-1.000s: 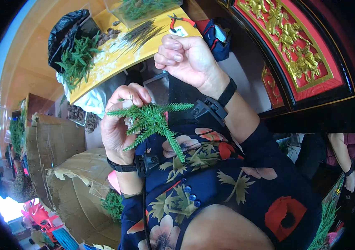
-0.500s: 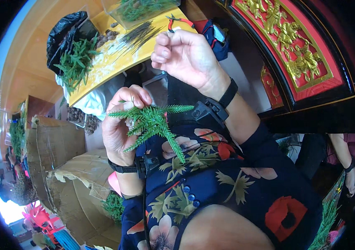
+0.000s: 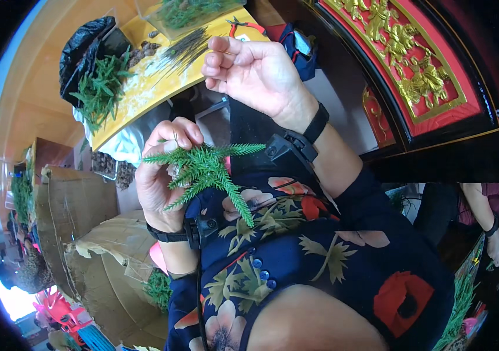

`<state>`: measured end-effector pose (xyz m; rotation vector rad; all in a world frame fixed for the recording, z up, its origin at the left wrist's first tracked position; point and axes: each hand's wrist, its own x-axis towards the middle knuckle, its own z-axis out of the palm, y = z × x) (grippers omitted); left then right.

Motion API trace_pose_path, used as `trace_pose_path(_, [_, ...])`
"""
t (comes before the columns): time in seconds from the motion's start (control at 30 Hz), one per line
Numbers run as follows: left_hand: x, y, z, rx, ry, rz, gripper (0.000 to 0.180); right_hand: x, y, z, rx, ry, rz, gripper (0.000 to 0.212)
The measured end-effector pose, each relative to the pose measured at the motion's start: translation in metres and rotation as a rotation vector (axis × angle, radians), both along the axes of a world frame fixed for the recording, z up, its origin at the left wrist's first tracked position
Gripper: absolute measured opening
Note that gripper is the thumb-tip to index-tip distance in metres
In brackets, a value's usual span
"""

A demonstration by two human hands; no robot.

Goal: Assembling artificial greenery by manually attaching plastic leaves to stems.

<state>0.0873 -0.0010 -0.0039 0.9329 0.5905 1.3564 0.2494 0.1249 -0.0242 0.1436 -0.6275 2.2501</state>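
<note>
My left hand (image 3: 155, 190) grips a green artificial pine sprig (image 3: 204, 171) in front of my chest. Several needle-covered branches spread from it toward the right and downward. Farther off and to the right, my right hand (image 3: 261, 82) is raised apart from the sprig, palm partly toward me. Its fingers are curled in and the thumb lies against them; whether something thin is between them is too small to tell. Beyond that hand, red-handled pliers (image 3: 250, 26) and a bundle of thin dark wires (image 3: 186, 51) lie on the yellow table (image 3: 144, 108).
More pine sprigs (image 3: 100, 90) lie by a black plastic bag (image 3: 77, 55) on the table's left. Pine cones (image 3: 138, 55) and a clear bin of greenery (image 3: 194, 13) are behind. A torn cardboard box (image 3: 109, 281) stands left; a carved red-and-gold panel (image 3: 419, 70), right. Another person's hand (image 3: 495, 248) shows there.
The whole view has shifted slightly. The right hand's fingers have moved a little, while the left hand keeps hold of the pine sprig.
</note>
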Motion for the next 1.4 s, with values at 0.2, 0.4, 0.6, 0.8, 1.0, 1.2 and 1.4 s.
trace_pose_path(0.2, [0.002, -0.002, 0.001, 0.004, 0.003, 0.024, 0.016, 0.002, -0.001, -0.002, -0.014, 0.003, -0.002, 0.034])
trace_pose_path(0.4, [0.003, -0.002, 0.0, 0.014, 0.007, 0.015, 0.016, 0.003, 0.0, 0.0, -0.003, -0.006, -0.007, 0.035])
trace_pose_path(0.6, [0.001, -0.001, -0.001, 0.003, 0.003, 0.008, 0.016, 0.003, -0.005, 0.008, -0.034, -0.063, -0.045, 0.032])
trace_pose_path(0.8, [0.002, -0.001, -0.001, -0.002, 0.002, 0.0, 0.015, 0.004, 0.0, 0.001, 0.015, 0.012, 0.008, 0.011])
trace_pose_path(1.0, [0.001, -0.002, -0.002, 0.013, -0.008, -0.002, 0.015, 0.005, -0.004, 0.005, 0.009, -0.054, -0.058, 0.026])
trace_pose_path(1.2, [0.003, -0.002, 0.0, 0.017, -0.011, 0.011, 0.015, 0.005, -0.002, 0.003, -0.003, -0.036, -0.046, 0.024])
trace_pose_path(1.4, [0.004, -0.002, 0.002, 0.018, -0.033, 0.001, 0.015, 0.005, -0.001, 0.003, -0.007, -0.044, -0.059, 0.024])
